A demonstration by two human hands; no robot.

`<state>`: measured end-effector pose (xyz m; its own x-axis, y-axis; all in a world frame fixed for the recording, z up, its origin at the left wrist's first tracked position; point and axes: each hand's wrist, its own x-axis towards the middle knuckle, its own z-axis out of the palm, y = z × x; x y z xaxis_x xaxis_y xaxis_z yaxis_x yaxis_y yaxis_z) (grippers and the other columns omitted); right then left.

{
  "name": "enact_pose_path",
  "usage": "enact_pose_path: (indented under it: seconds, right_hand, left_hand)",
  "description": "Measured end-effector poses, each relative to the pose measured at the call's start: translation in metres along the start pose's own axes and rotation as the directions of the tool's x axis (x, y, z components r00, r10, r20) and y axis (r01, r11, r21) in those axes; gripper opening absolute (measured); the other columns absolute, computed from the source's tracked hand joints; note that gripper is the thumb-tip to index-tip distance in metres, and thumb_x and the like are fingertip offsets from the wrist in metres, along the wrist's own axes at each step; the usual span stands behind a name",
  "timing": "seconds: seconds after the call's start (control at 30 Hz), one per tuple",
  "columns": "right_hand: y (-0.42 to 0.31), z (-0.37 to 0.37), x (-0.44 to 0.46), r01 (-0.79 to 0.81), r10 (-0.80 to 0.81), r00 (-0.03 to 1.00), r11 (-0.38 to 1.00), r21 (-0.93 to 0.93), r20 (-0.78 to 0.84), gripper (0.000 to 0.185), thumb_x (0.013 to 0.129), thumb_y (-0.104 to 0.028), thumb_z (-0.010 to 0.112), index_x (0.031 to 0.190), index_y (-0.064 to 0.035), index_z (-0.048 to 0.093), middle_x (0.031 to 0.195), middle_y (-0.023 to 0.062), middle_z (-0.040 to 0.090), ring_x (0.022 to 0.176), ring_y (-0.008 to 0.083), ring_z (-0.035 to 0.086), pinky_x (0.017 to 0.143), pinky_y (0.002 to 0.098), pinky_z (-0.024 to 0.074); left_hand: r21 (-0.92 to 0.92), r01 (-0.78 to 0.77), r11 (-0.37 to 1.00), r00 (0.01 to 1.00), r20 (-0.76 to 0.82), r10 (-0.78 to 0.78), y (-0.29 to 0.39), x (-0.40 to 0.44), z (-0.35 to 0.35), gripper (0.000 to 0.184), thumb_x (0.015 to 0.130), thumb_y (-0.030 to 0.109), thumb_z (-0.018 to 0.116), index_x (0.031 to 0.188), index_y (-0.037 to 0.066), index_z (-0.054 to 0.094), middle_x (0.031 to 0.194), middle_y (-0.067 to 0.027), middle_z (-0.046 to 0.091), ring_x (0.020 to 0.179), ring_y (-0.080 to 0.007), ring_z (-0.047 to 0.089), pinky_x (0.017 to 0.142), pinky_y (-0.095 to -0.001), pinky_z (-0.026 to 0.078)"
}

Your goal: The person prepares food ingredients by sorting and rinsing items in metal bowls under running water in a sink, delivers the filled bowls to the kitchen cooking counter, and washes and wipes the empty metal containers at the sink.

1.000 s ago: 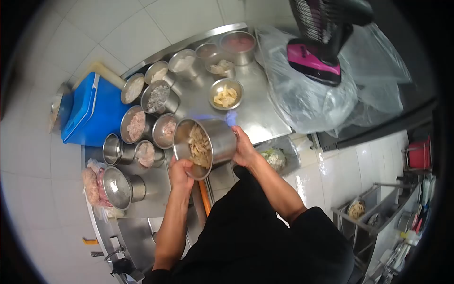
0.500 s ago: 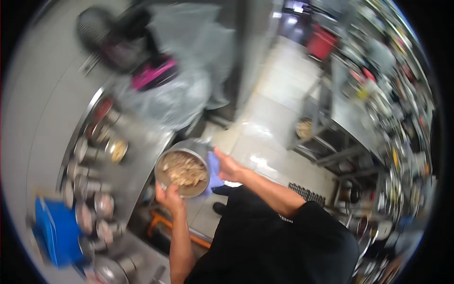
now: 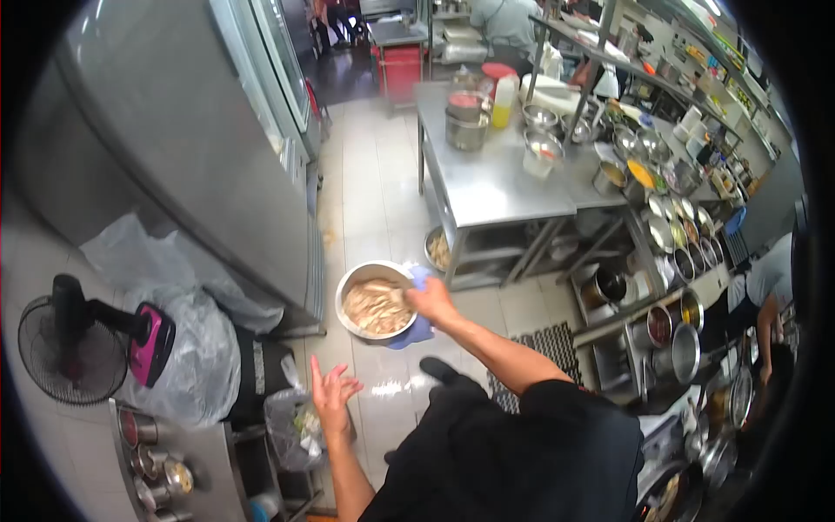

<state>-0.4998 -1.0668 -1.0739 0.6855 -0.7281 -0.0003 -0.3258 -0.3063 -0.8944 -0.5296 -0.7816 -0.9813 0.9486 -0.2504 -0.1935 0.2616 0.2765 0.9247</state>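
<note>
A round metal pot (image 3: 350, 322) holding pale, brownish sliced food (image 3: 378, 306) hangs over the tiled floor near the middle of the view. My right hand (image 3: 432, 300) grips its right rim, with a purple-blue cloth (image 3: 417, 332) against the pot's side. Below and left of the pot, my left hand (image 3: 332, 391) is apart from it, fingers spread and holding nothing. A bin lined with clear plastic (image 3: 291, 431) stands just left of my left hand.
Ahead right is a steel table (image 3: 496, 187) with pots and a yellow bottle (image 3: 504, 102). A fridge (image 3: 183, 130) and a fan (image 3: 74, 348) are on the left. A co-worker (image 3: 770, 283) stands at the far right, another person (image 3: 507, 26) at the back. A food bowl (image 3: 437, 250) sits under the table.
The view has swung right, from the counter of metal pots to the aisle and steel table. My left hand has let go of the pot; my right hand still holds it.
</note>
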Motion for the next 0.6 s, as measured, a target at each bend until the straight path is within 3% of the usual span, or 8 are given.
enact_pose_path:
  seconds: [0.1, 0.2, 0.27, 0.3, 0.33, 0.43, 0.5, 0.6]
  right_hand:
    - [-0.001, -0.09, 0.112, -0.316, 0.345, 0.938, 0.827, 0.466, 0.023, 0.02, 0.071, -0.004, 0.064, 0.088, 0.005, 0.06, 0.08, 0.0107, 0.063, 0.071, 0.0186, 0.06, 0.062, 0.0338, 0.0502]
    - [0.057, -0.133, 0.244, -0.29, 0.428, 0.851, 0.865, 0.41, -0.303, 0.034, 0.069, -0.009, 0.066, 0.097, 0.0075, 0.059, 0.093, 0.0179, 0.063, 0.081, 0.024, 0.06, 0.07, 0.0381, 0.05]
    - [0.049, -0.162, 0.303, -0.368, 0.527, 0.66, 0.848, 0.382, -0.536, 0.043, 0.066, -0.013, 0.068, 0.101, 0.0088, 0.057, 0.096, 0.0196, 0.063, 0.087, 0.0286, 0.061, 0.08, 0.0381, 0.047]
    - [0.076, -0.17, 0.346, -0.398, 0.565, 0.583, 0.825, 0.401, -0.584, 0.042, 0.065, -0.014, 0.067, 0.099, 0.0086, 0.058, 0.095, 0.0197, 0.063, 0.089, 0.0296, 0.062, 0.079, 0.0372, 0.0477]
    - [0.055, -0.195, 0.352, -0.485, 0.72, 0.597, 0.675, 0.556, -0.355, 0.042, 0.066, -0.016, 0.066, 0.099, 0.009, 0.057, 0.1, 0.02, 0.062, 0.09, 0.029, 0.061, 0.078, 0.0377, 0.0485]
    - [0.058, -0.211, 0.392, -0.424, 0.683, 0.626, 0.702, 0.572, -0.375, 0.041, 0.067, -0.015, 0.065, 0.1, 0.009, 0.057, 0.103, 0.0209, 0.06, 0.088, 0.0277, 0.061, 0.075, 0.0386, 0.0495]
    - [0.101, -0.203, 0.454, -0.365, 0.701, 0.576, 0.681, 0.635, -0.421, 0.043, 0.07, -0.015, 0.065, 0.105, 0.0087, 0.055, 0.105, 0.0209, 0.059, 0.09, 0.0272, 0.06, 0.076, 0.0392, 0.0491]
    - [0.112, -0.202, 0.472, -0.222, 0.692, 0.597, 0.628, 0.746, -0.406, 0.049, 0.075, -0.015, 0.066, 0.114, 0.0081, 0.048, 0.11, 0.0205, 0.057, 0.095, 0.0265, 0.058, 0.08, 0.0394, 0.0475]
  left_hand:
    - [0.171, 0.187, 0.967, 0.978, -0.123, -0.167, -0.049, 0.047, -0.008, 0.061, 0.09, 0.015, 0.05, 0.143, 0.009, 0.02, 0.088, -0.0073, 0.057, 0.064, -0.013, 0.055, 0.057, -0.03, 0.053]
    - [0.605, 0.249, 0.756, 0.964, -0.079, -0.254, -0.127, 0.058, -0.074, 0.062, 0.089, 0.018, 0.051, 0.142, 0.006, 0.022, 0.085, -0.0094, 0.061, 0.071, -0.0152, 0.057, 0.061, -0.0287, 0.049]
    - [0.791, 0.266, 0.551, 0.95, -0.12, -0.287, -0.197, 0.036, -0.146, 0.063, 0.087, 0.019, 0.054, 0.141, 0.006, 0.025, 0.086, -0.0097, 0.061, 0.068, -0.0169, 0.057, 0.057, -0.0296, 0.049]
    - [0.806, 0.322, 0.496, 0.933, -0.181, -0.311, -0.216, 0.025, -0.164, 0.063, 0.085, 0.018, 0.055, 0.14, 0.007, 0.027, 0.086, -0.0099, 0.06, 0.066, -0.0178, 0.058, 0.055, -0.0308, 0.049]
    - [0.659, 0.518, 0.545, 0.852, -0.34, -0.398, -0.203, 0.005, -0.15, 0.063, 0.084, 0.018, 0.055, 0.14, 0.008, 0.027, 0.088, -0.011, 0.06, 0.065, -0.0189, 0.058, 0.052, -0.0323, 0.049]
    - [0.323, 0.812, 0.486, 0.575, -0.581, -0.575, -0.189, -0.058, -0.133, 0.066, 0.084, 0.016, 0.054, 0.142, 0.013, 0.023, 0.098, -0.0146, 0.057, 0.061, -0.0223, 0.058, 0.046, -0.0362, 0.049]
    - [0.434, 0.825, 0.362, 0.565, -0.636, -0.525, -0.149, -0.081, -0.083, 0.037, 0.08, 0.014, 0.051, 0.113, -0.005, 0.052, 0.082, -0.0173, 0.056, 0.069, -0.0261, 0.058, 0.062, -0.0365, 0.049]
    - [0.304, 0.866, 0.398, 0.495, -0.635, -0.593, -0.163, -0.11, -0.093, 0.042, 0.082, 0.013, 0.051, 0.121, 0.0, 0.042, 0.089, -0.0176, 0.055, 0.07, -0.027, 0.059, 0.061, -0.0378, 0.05]
